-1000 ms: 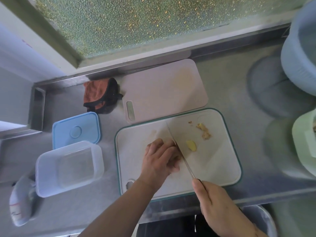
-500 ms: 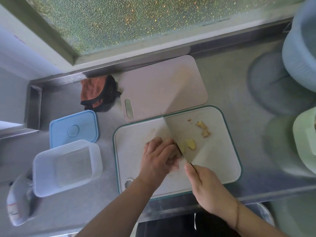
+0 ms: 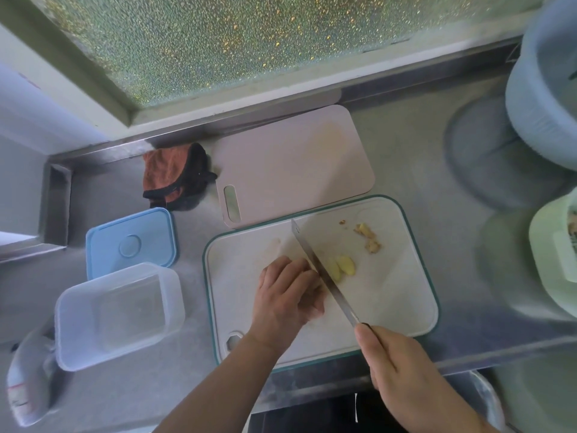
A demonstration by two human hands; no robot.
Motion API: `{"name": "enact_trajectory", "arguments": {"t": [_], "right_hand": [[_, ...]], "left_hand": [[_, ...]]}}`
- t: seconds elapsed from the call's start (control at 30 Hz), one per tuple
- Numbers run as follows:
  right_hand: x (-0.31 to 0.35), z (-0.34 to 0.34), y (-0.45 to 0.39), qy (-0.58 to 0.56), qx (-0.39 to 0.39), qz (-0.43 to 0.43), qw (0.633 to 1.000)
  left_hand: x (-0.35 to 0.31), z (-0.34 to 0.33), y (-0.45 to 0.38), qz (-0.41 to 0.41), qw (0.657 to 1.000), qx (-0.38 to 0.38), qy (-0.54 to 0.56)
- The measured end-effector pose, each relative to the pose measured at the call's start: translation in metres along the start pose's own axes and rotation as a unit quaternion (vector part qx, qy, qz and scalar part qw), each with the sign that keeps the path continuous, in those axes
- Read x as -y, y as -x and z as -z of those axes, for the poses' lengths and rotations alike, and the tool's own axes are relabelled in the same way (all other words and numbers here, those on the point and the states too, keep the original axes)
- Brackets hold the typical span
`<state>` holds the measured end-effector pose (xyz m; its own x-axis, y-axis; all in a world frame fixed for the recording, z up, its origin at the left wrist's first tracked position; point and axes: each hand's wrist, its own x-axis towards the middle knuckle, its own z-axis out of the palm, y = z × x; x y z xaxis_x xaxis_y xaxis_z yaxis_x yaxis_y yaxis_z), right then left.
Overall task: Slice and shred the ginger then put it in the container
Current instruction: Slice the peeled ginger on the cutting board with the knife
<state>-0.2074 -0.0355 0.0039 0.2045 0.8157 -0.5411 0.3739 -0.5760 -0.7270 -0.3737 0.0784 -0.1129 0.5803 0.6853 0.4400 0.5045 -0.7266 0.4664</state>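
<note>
Since half a second ago, my knife (image 3: 321, 270) is turning edge-up again. My right hand (image 3: 402, 373) is wrapping its grip around the handle; my left hand (image 3: 285, 300) is curling its grip over the ginger on the white cutting board (image 3: 390, 307). Two slices (image 3: 342, 267) are lying at 3 o'clock of the blade, the clear container (image 3: 115, 314) at 9 o'clock on the tabletop (image 3: 421, 151).

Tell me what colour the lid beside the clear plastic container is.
Light blue: the rounded-square plastic lid, clearest in the head view.

Brushed metal counter (image 3: 406, 157), matt plastic board (image 3: 390, 295), translucent plastic container (image 3: 78, 310).
</note>
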Motion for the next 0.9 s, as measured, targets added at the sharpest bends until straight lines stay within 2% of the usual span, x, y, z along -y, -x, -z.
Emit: {"name": "enact_trajectory", "arguments": {"t": [0.2,0.47,0.9], "right_hand": [[-0.002,-0.008,0.006,0.036,-0.029,0.004,0.999],[0.005,-0.013,0.007,0.061,-0.027,0.008,0.998],[0.01,-0.016,0.006,0.029,-0.037,0.012,0.999]], "left_hand": [[0.005,-0.004,0.003,0.004,1.0,0.015,-0.006],[0.005,-0.004,0.001,0.007,1.0,0.011,-0.003],[0.005,-0.005,0.001,0.007,1.0,0.005,-0.005]]}}
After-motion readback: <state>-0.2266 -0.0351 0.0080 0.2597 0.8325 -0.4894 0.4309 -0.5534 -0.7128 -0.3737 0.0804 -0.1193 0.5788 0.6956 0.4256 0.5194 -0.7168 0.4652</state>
